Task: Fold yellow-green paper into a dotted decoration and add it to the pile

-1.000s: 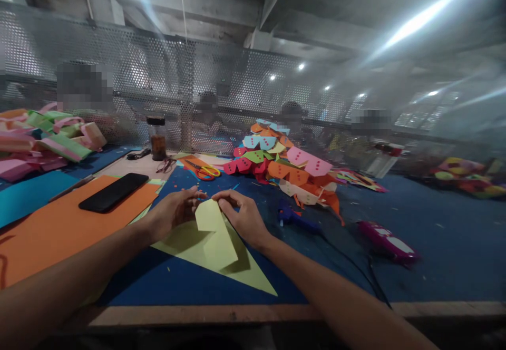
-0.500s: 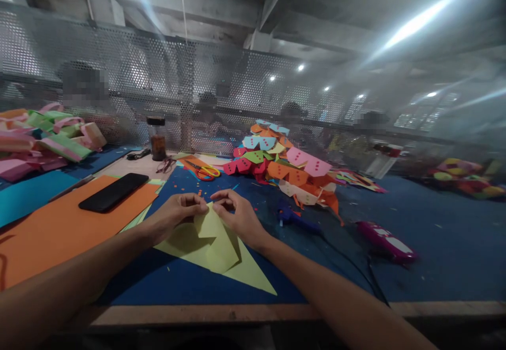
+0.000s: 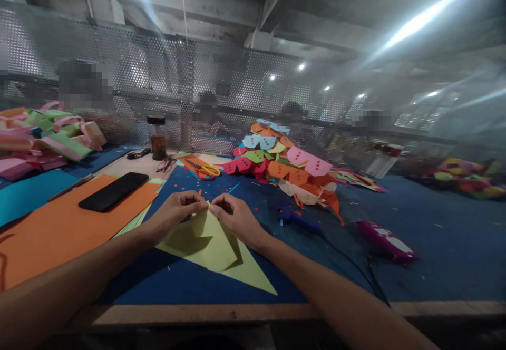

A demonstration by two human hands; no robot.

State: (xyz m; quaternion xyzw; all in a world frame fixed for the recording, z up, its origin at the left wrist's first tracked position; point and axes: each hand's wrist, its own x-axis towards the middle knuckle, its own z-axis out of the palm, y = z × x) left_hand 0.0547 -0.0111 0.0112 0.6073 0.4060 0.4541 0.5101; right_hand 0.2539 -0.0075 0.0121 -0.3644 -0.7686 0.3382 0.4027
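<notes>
Pale yellow paper [image 3: 215, 247] stands raised between the person's two hands, its peak pinched, its lower part sloping down over a flat yellow layer [image 3: 255, 277] on the blue table [image 3: 454, 244]. Whether the two are one folded sheet or separate pieces, I cannot tell.

The step in hand looks like a careful shaping or creasing of that peak. Such fine work calls for a light, even pinch from both sides, with the edges lined up before any pressing down — too much pull could crease the paper off-line.

The left hand [image 3: 174, 214] grips the peak between thumb and forefinger, the other fingers curled in. The right hand [image 3: 240, 222] mirrors it, its thumb and forefinger closed on the top edge just beside the left fingertips. Both forearms come in low over the near edge of the table and slant inward, so the hands nearly meet.

Scissors [image 3: 203, 169] lie beyond the hands; a blue glue gun [image 3: 298, 220] rests to the right — both untouched.
</notes>
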